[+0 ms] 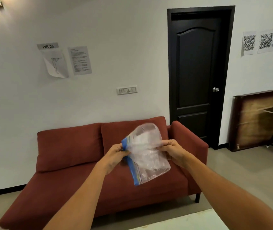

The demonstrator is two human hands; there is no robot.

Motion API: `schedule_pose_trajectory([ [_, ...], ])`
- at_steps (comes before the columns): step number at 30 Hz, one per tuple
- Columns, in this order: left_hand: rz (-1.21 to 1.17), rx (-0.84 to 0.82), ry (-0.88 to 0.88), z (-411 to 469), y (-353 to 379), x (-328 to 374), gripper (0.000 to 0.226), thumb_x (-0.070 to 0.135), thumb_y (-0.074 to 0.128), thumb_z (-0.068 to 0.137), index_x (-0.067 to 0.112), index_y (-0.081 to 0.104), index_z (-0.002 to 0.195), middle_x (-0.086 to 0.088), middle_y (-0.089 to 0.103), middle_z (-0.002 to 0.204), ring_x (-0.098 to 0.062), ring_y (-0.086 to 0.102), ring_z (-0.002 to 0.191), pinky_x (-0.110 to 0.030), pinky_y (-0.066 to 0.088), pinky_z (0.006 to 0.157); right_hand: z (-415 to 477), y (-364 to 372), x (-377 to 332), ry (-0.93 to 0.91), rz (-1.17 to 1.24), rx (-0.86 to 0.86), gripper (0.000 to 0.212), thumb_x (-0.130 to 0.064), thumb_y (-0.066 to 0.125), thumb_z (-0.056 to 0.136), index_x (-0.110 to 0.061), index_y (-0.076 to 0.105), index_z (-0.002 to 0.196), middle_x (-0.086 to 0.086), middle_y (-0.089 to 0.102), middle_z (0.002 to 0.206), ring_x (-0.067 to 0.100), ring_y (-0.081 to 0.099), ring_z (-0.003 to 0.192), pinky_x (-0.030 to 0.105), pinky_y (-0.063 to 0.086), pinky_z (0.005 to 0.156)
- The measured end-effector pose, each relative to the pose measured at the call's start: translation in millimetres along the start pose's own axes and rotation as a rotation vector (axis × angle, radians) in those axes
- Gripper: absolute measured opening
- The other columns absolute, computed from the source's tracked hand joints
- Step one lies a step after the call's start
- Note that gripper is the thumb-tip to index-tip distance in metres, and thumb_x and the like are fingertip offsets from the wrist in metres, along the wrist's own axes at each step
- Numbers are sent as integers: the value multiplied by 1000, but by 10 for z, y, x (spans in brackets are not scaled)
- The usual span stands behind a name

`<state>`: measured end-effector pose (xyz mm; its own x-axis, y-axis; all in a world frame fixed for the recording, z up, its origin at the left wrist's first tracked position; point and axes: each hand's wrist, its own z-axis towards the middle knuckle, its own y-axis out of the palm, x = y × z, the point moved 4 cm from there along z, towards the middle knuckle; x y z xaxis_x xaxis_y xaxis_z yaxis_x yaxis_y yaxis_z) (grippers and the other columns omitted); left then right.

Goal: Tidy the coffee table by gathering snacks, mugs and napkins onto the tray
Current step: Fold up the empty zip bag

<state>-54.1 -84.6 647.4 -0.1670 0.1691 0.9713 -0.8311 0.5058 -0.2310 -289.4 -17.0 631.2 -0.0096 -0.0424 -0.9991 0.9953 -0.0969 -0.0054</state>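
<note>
Fingers point(124, 149) of my left hand point(116, 153) and right hand point(172, 151) are pinching the plastic bag point(149, 156) mid-air; thin film risks slipping or tearing.

Pretty even indoor light, kinda soft and flat, no harsh shadows. The clear bag point(146, 153) is smeared with motion blur. Wide-angle lens bends the door point(198, 75) frame and wall near the edges.

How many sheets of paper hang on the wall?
5: the WS 06 label, a drawing below it, a text page beside, two QR sheets right of the door.
</note>
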Motion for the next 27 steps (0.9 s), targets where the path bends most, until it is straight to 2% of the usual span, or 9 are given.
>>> schedule_pose_trajectory([
  [5,-130,-53,-16,36,80,-14,50,-12,46,93,22,81,84,-5,73,87,-19,64,74,-26,52,57,67,44,114,-64,125,73,24,4,60,93,-5,81,86,18,76,101,40,70,96,50,61,83],
  [10,32,-61,63,55,101,122,63,-29,29,71,8,80,73,-5,63,115,-21,63,100,-23,54,68,113,19,158,-60,170,0,40,16,51,87,-8,75,65,15,73,110,38,67,103,55,54,91],
  [13,238,18,144,79,73,222,64,-29,30,66,10,80,74,3,56,108,-11,56,101,-16,48,74,97,-21,183,104,254,-41,30,-12,45,88,-6,74,82,15,72,106,29,69,89,41,59,76],
  [16,372,73,219,139,75,246,68,-28,33,64,20,81,70,8,56,105,-8,54,102,-18,45,85,33,50,119,240,295,-136,47,-38,56,88,-2,64,118,16,70,121,38,68,108,48,57,89],
  [19,359,119,264,155,81,220,68,-28,37,65,24,80,68,8,60,106,-8,56,103,-22,47,90,40,94,70,274,19,-144,51,-16,77,86,-17,47,127,11,60,127,32,68,110,45,60,88],
  [21,333,164,312,158,38,222,68,-27,42,70,28,81,80,7,65,111,-11,62,106,-26,52,92,125,57,66,223,-47,-90,55,-2,81,79,-8,56,127,15,62,127,32,70,108,49,60,90],
  [23,238,167,286,170,-38,175,60,-17,55,82,31,72,113,3,67,121,-16,66,105,-25,56,87,168,16,67,142,-3,-4,49,3,82,76,-7,65,121,19,68,121,32,72,101,51,60,90],
  [25,-49,155,90,132,-119,107,59,10,66,90,32,48,142,-1,63,131,-18,68,106,-31,57,86,149,-10,50,68,19,89,44,2,84,75,-8,68,115,18,71,115,30,74,96,46,62,84],
  [27,-328,160,-109,81,-161,-21,58,41,59,93,39,36,147,-4,55,142,-25,64,118,-47,49,101,101,-14,9,-20,24,178,40,0,84,77,-10,67,111,15,73,111,28,73,95,38,62,77],
])
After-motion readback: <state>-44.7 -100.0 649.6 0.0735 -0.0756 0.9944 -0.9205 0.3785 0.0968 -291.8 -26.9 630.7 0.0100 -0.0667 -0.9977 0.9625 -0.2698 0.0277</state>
